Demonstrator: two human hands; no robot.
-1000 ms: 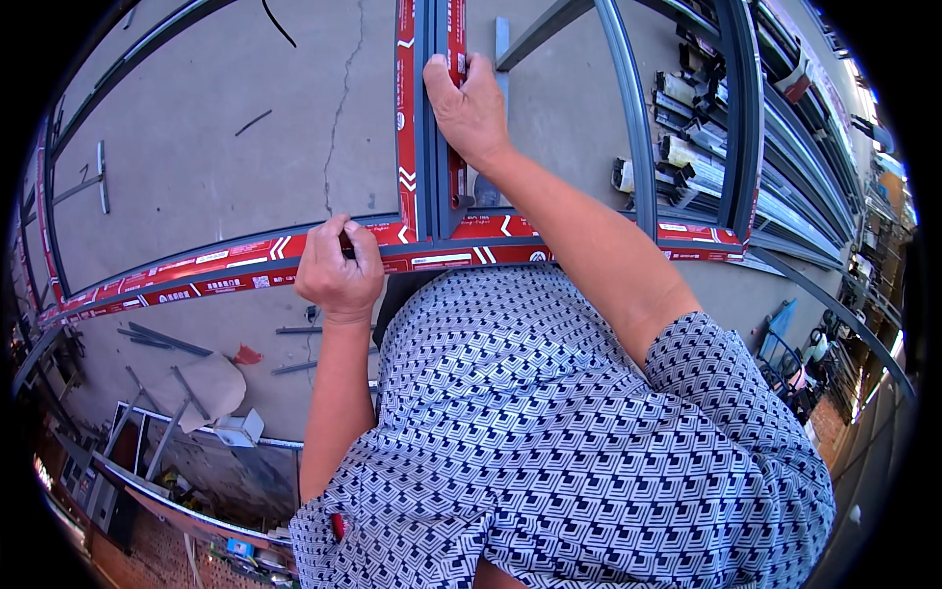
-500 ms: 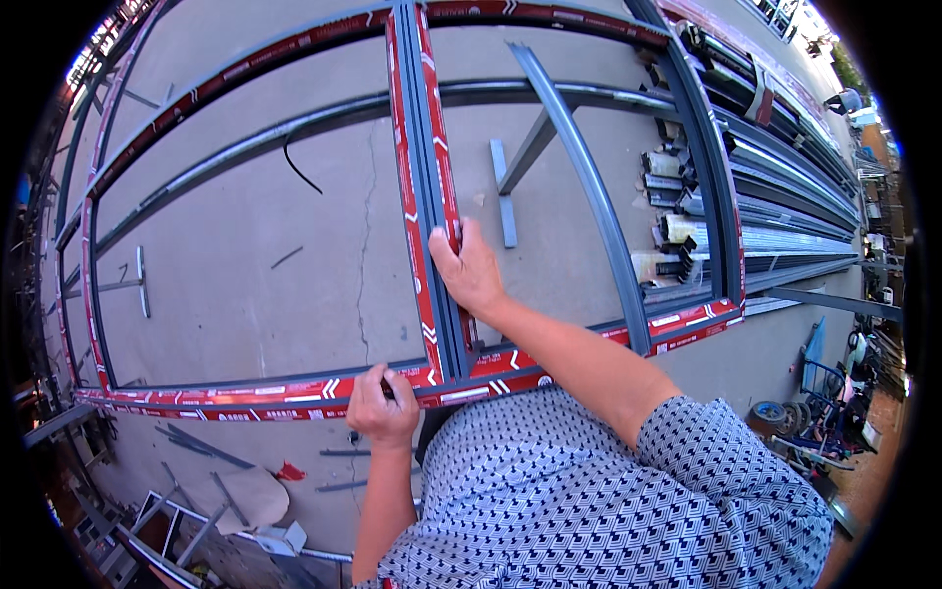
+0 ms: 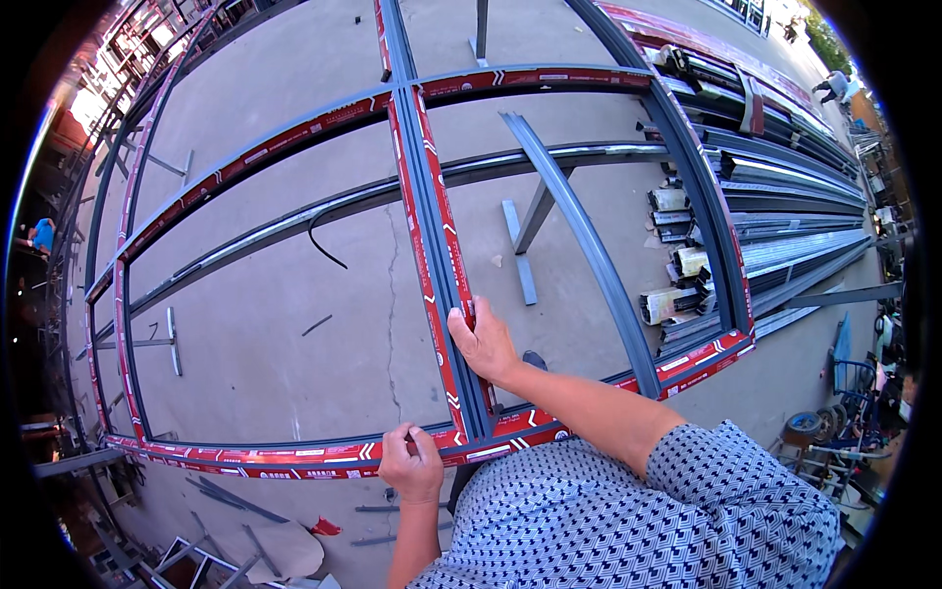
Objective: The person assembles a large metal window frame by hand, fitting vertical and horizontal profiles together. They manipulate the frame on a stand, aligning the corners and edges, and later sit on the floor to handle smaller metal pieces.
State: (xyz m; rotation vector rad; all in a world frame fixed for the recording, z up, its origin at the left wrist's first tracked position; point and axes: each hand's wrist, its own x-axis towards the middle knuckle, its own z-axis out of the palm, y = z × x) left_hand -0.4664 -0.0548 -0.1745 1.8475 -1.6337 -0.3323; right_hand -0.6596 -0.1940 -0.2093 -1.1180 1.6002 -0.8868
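Note:
A large grey metal frame with red protective tape lies raised above the floor before me, its front rail (image 3: 245, 457) close to my body. My right hand (image 3: 485, 344) is closed round the edge of the taped middle bar (image 3: 424, 221), a little beyond the front joint. Left of that joint, my left hand (image 3: 412, 465) is curled at the front rail, thumb against bent fingers; whatever it may hold is hidden. A loose grey metal profile (image 3: 581, 228) lies slantwise across the right opening, its near end on the front rail.
Beneath the frame runs a long support beam (image 3: 285, 218) with a footed stand (image 3: 520, 257). A black curved strip (image 3: 324, 247) hangs there. Stacked metal profiles (image 3: 795, 221) fill the right side. Wheeled equipment (image 3: 810, 427) stands lower right; offcuts (image 3: 235, 499) lie lower left.
The view has tilted, so the frame and both hands sit lower in the picture and more of the far side shows. Both hands stay at about the same parts of the frame.

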